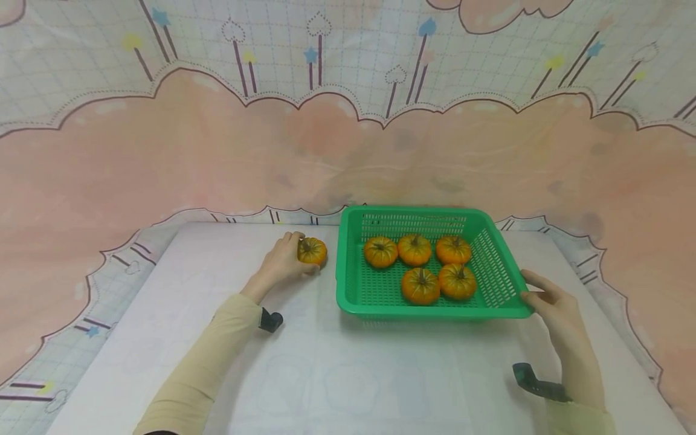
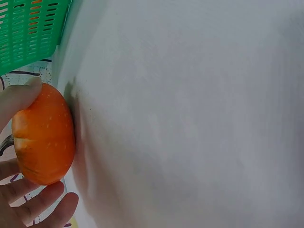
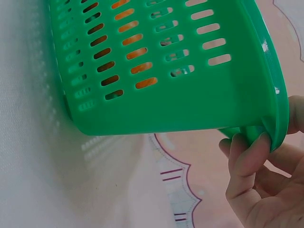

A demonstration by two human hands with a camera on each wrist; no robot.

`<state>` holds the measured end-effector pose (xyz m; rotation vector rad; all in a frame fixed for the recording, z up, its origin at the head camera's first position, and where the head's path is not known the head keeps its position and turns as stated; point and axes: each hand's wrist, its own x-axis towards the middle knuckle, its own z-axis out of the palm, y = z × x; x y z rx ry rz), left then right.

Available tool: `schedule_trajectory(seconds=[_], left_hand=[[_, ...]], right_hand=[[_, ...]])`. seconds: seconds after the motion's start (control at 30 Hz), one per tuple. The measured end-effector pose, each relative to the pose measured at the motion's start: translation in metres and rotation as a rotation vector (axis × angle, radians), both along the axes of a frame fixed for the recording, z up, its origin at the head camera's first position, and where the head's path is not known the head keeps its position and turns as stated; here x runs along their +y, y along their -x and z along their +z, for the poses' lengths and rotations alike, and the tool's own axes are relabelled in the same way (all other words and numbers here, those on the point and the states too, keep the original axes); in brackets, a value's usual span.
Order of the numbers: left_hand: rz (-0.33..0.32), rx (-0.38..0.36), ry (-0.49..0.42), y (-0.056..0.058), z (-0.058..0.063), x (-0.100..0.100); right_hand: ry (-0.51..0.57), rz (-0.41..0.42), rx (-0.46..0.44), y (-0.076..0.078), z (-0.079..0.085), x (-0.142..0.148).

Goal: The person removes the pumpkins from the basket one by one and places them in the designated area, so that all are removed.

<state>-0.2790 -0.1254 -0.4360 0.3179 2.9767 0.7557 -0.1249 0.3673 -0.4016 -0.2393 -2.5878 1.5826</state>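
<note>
White table (image 1: pixel 304 374), left fingers (image 2: pixel 45 201) closed round a pumpkin (image 2: pixel 46 137), right fingers (image 3: pixel 251 157) closed round a basket rim (image 1: pixel 413 312).

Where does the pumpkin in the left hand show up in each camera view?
Head: pumpkin just left of centre, gripped by the left hand.
Left wrist: near the left edge, around mid-height.
Right wrist: not in it.
Shared landmark: the green slotted basket, visible in all three.
</note>
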Motion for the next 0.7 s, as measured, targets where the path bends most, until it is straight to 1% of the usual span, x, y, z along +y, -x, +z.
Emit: schedule_trajectory(seconds=[0.17,0.33,0.4,0.5,0.7], left_hand=[[0.005,-0.007,-0.016,0.000,-0.002,0.000],[0.006,0.005,-0.028,0.001,-0.006,-0.003],[0.007,0.003,-0.034,0.001,-0.006,-0.004],[0.010,-0.007,-0.041,0.001,-0.004,-0.005],[0.006,-0.022,-0.038,-0.001,0.004,-0.006]], right_hand=[[-0.007,0.002,0.000,0.000,-0.001,-0.001],[0.016,0.004,0.003,0.000,0.000,-0.001],[0.022,0.008,0.002,0.000,0.000,-0.001],[0.027,0.009,-0.004,0.000,0.001,-0.001],[0.037,0.001,-0.008,0.000,0.001,0.000]])
